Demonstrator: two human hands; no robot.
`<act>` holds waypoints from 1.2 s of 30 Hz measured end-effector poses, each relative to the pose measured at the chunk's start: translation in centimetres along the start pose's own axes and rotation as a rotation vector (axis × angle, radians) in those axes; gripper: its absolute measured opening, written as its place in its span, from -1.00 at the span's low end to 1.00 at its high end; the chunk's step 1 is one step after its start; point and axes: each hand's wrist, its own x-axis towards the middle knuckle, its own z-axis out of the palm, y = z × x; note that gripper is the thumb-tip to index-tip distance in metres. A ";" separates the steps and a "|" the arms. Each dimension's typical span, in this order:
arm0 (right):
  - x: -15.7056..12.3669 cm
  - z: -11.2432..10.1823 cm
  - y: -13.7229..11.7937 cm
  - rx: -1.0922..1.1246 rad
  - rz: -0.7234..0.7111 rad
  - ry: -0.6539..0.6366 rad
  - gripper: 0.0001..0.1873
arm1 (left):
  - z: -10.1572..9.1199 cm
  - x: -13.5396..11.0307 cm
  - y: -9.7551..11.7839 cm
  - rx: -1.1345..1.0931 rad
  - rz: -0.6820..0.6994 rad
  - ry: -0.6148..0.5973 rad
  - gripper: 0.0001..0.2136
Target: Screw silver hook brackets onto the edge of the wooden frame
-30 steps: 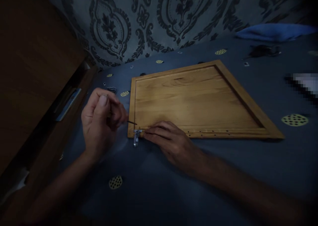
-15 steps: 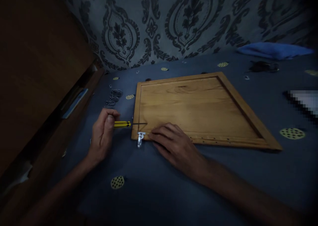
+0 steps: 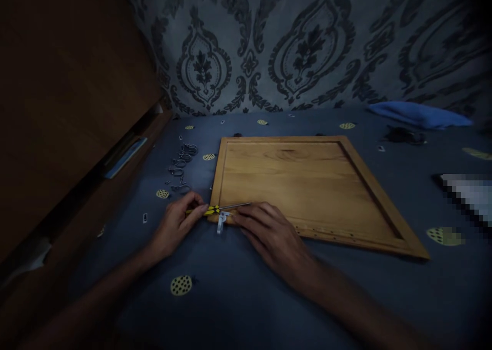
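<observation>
My left hand [image 3: 179, 219] is closed round the handle of a yellow and black screwdriver [image 3: 209, 210]. Its thin metal shaft lies above the near left corner of a framed wooden panel [image 3: 292, 178], pointing right. Just under the screwdriver, a silver metal hook [image 3: 221, 222] sits at the panel's near edge, its curved part hanging over. My right hand [image 3: 271, 232] rests on that edge to the right of the hook. Its fingers are bent together over the frame, fingertips beside the hook's plate; what lies beneath them is hidden.
Several dark metal hooks [image 3: 182, 160] lie on the blue patterned cloth [image 3: 215, 299] left of the panel. Small holes run along the panel's near edge. A blue cloth [image 3: 418, 115] and a dark object [image 3: 405, 135] are at the far right. Wooden furniture [image 3: 77, 83] stands left.
My left hand has moved right and closer to the hook, with the screwdriver now tilted above it. My right hand stays beside the hook. The view has tipped upward slightly.
</observation>
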 end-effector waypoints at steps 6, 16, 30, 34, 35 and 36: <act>-0.1 0.2 0.3 -0.056 -0.062 0.015 -0.64 | 0.5 0.2 -0.5 0.082 0.056 0.041 -0.86; -0.5 0.9 1.8 -0.128 -0.166 0.049 -0.66 | 0.8 3.1 0.2 0.398 0.135 0.024 -0.98; -0.5 0.8 1.9 -0.116 -0.164 0.033 -0.63 | -2.6 3.1 -1.0 0.607 0.055 0.134 -0.84; -0.5 0.8 1.6 -0.118 -0.154 0.039 -0.65 | -6.9 3.4 -2.7 0.542 0.062 0.226 -0.82; -0.5 0.8 1.6 -0.113 -0.149 0.035 -0.65 | -7.5 3.4 -3.2 0.524 0.058 0.221 -0.83; -0.6 0.8 1.6 -0.108 -0.144 0.029 -0.65 | -8.0 3.4 -3.7 0.507 0.055 0.210 -0.84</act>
